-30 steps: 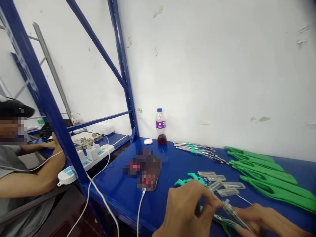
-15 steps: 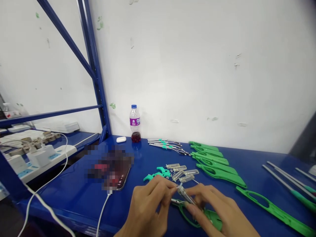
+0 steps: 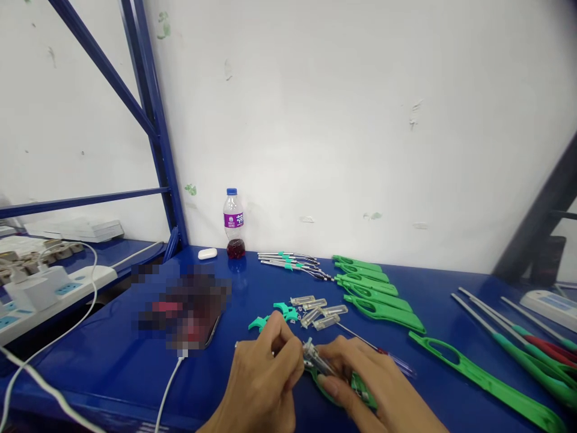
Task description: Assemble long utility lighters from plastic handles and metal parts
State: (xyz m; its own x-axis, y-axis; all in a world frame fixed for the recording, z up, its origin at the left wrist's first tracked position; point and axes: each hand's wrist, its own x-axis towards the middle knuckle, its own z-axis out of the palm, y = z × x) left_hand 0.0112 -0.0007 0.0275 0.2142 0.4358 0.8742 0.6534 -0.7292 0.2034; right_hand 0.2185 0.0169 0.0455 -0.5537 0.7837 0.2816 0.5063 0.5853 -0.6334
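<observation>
My right hand (image 3: 367, 376) is closed, thumb and fingers pinching a clear plastic tube-like part (image 3: 319, 362) that is tilted. Just under that part lies a green plastic handle shell (image 3: 363, 391) with an oval loop, partly covered by the hand. My left hand (image 3: 265, 370) is closed beside the upper end of the clear part, fingers curled; whatever is in them is hidden. Behind the hands lie several clear plastic parts (image 3: 325, 322) and several teal clip-like pieces (image 3: 285, 311). A screwdriver (image 3: 383, 350) with a translucent handle rests behind my right hand.
Green handle shells (image 3: 383, 310) lie in a row, with a single one (image 3: 487, 376) nearer right. Metal rods with wires (image 3: 288, 261) lie by the wall. Rods with green grips (image 3: 509, 343) are far right. A bottle (image 3: 235, 231) and a cabled phone (image 3: 211, 331) stand left.
My view has turned slightly right, so things sit further left. My left fingers have curled in tighter beside the clear part. The screwdriver handle now shows behind my right hand.
</observation>
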